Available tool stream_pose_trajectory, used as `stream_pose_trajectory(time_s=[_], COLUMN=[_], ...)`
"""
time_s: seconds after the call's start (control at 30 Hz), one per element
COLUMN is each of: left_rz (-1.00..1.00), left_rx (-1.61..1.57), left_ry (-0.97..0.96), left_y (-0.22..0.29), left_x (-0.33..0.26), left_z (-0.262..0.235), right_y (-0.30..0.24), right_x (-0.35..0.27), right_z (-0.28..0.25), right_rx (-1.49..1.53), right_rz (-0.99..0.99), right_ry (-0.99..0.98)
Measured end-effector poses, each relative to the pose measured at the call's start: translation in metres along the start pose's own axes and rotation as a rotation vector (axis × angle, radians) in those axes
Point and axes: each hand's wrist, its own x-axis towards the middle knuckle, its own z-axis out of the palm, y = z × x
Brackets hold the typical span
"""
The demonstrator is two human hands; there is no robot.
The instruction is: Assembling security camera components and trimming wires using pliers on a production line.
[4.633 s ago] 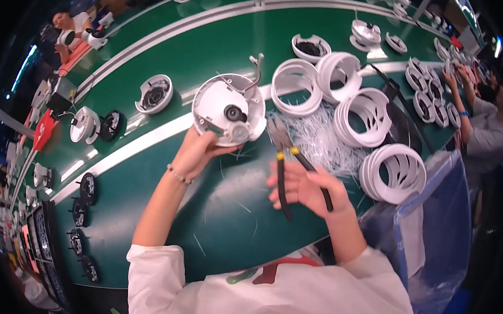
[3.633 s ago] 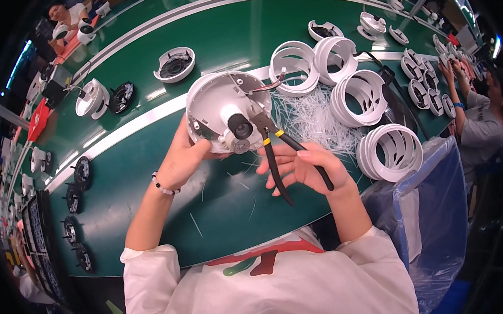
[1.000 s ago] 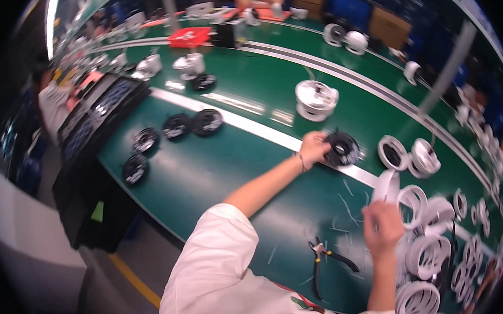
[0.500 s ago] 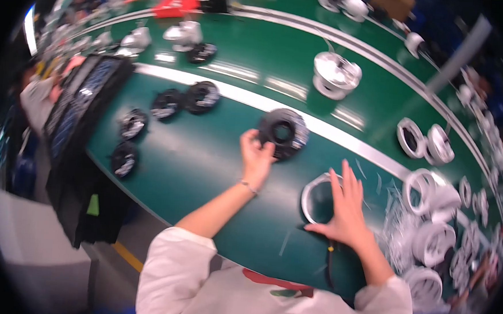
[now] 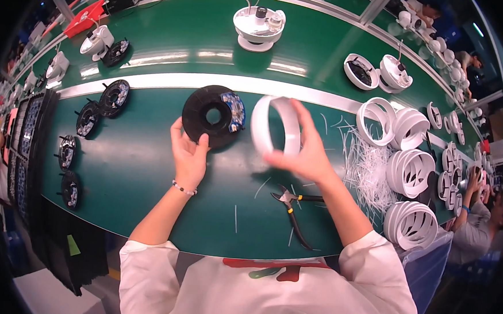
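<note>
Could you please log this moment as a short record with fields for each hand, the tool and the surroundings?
left hand: left hand grips the lower edge of the black disc, tilted up off the green bench
right hand: right hand holds the white ring upright, beside the disc
tool: cutting pliers lie on the bench, untouched
right side: stacks of white rings and a heap of white offcuts
left side: row of black discs
</note>
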Motion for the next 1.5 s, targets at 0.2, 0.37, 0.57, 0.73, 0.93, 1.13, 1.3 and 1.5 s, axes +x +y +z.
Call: stream_pose_trajectory(time_s=[0.2,0.37,0.57,0.73,0.93,1.13,1.3,1.5], left_rz=[-0.02,-0.554,-0.601,-0.57,-0.552,-0.621,-0.621,-0.592], left_rx=[0.033,-0.735,-0.739,-0.712,-0.687,-0.708,-0.699,-0.742], left_ry=[-0.347,-0.573,-0.283,-0.169,-0.183,-0.208,-0.162,-0.338], left_y=[0.005,0.033,0.03,0.024,0.028,0.025,0.015,0.028], left_x=[-0.027,-0.01,-0.003,-0.002,-0.006,-0.001,-0.003,-0.004], left_z=[0.021,0.017,0.018,0.018,0.029,0.038,0.041,0.057], right_y=[-0.02,-0.01,-0.02,-0.017,-0.004,-0.01,-0.004,-0.014], right_x=[0.0,-0.004,-0.007,-0.003,0.0,-0.004,-0.008,-0.008], right_z=[0.043,0.043,0.061,0.063,0.052,0.042,0.036,0.026], right_rx=[-0.165,-0.259,-0.267,-0.344,-0.243,-0.34,-0.353,-0.4], right_rz=[0.047,-0.077,-0.177,-0.275,-0.374,-0.35,-0.391,-0.37], right_ry=[0.046,0.047,-0.049,-0.059,-0.089,-0.098,-0.097,-0.059])
